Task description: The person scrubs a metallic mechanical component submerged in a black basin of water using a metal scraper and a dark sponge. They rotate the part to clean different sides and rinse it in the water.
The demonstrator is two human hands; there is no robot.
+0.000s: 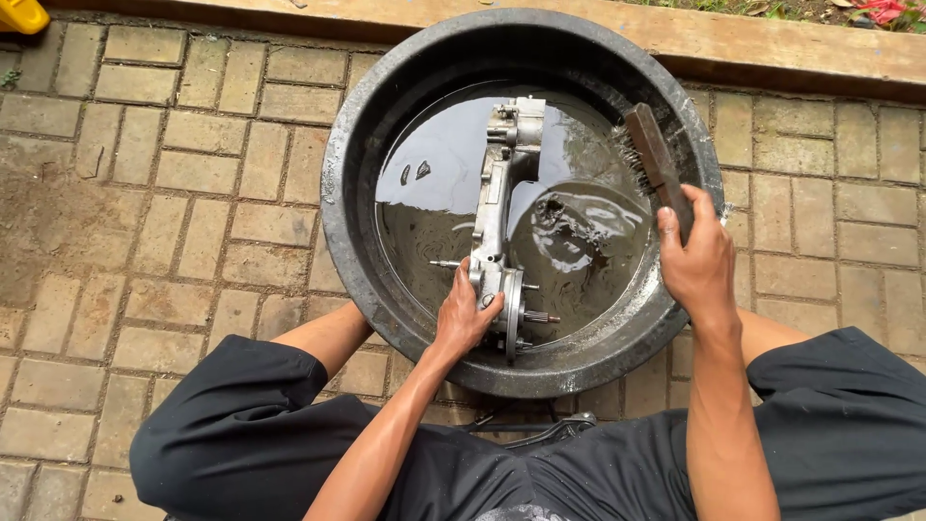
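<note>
Engine casing in basin — brush right (above liquid).

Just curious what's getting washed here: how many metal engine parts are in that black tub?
1. A single metal engine casing stands on edge in the dark liquid mid-basin, steadied by the left hand. The right hand holds a brush. Smaller parts could lie hidden under the liquid.

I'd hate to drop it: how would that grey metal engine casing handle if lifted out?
The grey cast-metal engine casing looks rigid and probably heavy. Wet from the dark liquid, it is likely slippery. Standing on edge, steadied by the left hand, it may tip.
</note>
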